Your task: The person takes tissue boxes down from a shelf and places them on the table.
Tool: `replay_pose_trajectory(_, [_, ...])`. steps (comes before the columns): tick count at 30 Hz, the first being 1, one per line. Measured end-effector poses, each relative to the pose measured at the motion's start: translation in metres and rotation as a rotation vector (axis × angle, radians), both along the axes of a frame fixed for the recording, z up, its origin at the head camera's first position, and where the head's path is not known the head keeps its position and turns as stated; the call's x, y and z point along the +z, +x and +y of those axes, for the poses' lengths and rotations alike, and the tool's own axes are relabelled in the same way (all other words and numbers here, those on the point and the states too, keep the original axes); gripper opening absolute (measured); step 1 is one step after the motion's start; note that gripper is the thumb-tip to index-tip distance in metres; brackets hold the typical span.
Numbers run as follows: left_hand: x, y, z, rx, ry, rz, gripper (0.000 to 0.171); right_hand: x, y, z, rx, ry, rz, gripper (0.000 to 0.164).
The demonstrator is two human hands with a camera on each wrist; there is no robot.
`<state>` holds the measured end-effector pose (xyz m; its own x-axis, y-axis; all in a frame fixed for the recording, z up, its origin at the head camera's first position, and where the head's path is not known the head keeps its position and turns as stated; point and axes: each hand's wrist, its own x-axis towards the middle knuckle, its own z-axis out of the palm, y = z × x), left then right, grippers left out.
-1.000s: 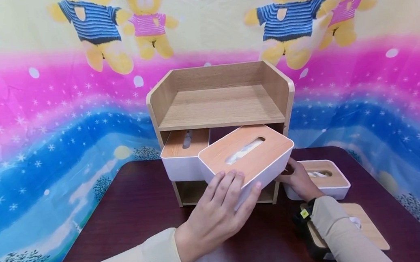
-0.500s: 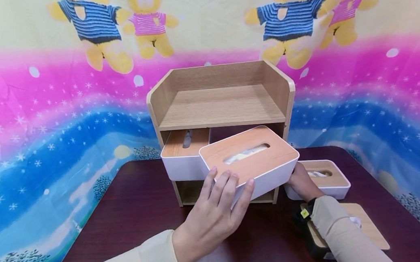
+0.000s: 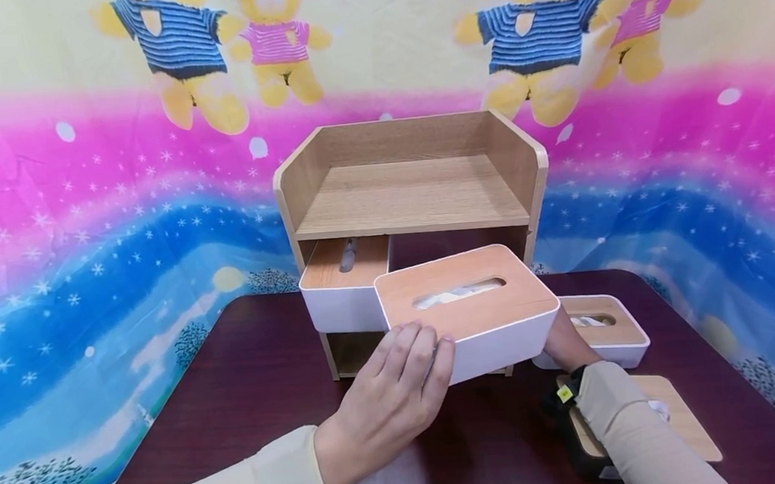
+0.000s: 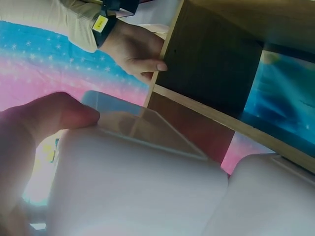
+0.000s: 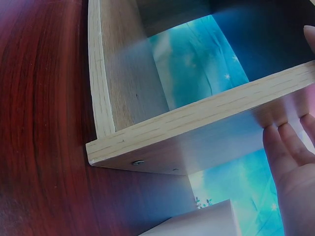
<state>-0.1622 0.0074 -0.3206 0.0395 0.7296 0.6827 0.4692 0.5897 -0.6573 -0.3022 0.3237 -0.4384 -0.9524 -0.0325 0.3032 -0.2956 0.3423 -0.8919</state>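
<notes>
My left hand (image 3: 388,407) grips a white tissue box (image 3: 480,314) with a wood-look lid at its front left corner. Held tilted in front of the wooden shelf (image 3: 418,195), the box shows tissue in its slot. A second white tissue box (image 3: 345,309) sits in the middle compartment on the left, its front jutting out. My right hand (image 3: 566,342), partly hidden by the held box in the head view, grips the shelf's right side panel. In the right wrist view, its fingers (image 5: 283,152) press the outer face of that side panel (image 5: 216,105), thumb on the inner side.
Another white tissue box (image 3: 612,320) stands on the dark red table (image 3: 257,401), right of the shelf. Nearer, partly under my right forearm, lies a black tissue box with a wooden lid (image 3: 683,409). A printed bear cloth (image 3: 90,240) hangs behind the table.
The held tissue box has turned and come down slightly, its front face now more toward me. My left hand moved with it; the right hand stays at the shelf's side.
</notes>
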Motion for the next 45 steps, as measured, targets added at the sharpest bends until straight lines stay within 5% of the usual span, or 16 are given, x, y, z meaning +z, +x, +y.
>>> replay_pose_trajectory(10, [-0.013, -0.005, -0.003, -0.012, -0.005, -0.042, 0.028, -0.005, -0.001, 0.004, 0.042, 0.016, 0.021, 0.060])
replay_pose_trajectory(17, [-0.029, -0.010, -0.009, 0.026, -0.037, -0.154, 0.058, -0.008, -0.001, 0.009, 0.056, 0.127, 0.151, 0.052])
replay_pose_trajectory(29, [-0.017, 0.002, -0.010, 0.051, 0.009, -0.112, 0.032, -0.006, -0.003, 0.007, 0.043, 0.074, -0.012, 0.054])
replay_pose_trajectory(37, [-0.034, -0.005, -0.010, 0.032, -0.019, -0.138, 0.032, -0.005, -0.001, 0.008, 0.068, 0.098, 0.113, 0.042])
replay_pose_trajectory(45, [-0.022, 0.002, -0.013, -0.008, -0.044, -0.119, 0.031, -0.006, -0.001, 0.006, 0.061, 0.045, 0.044, 0.059])
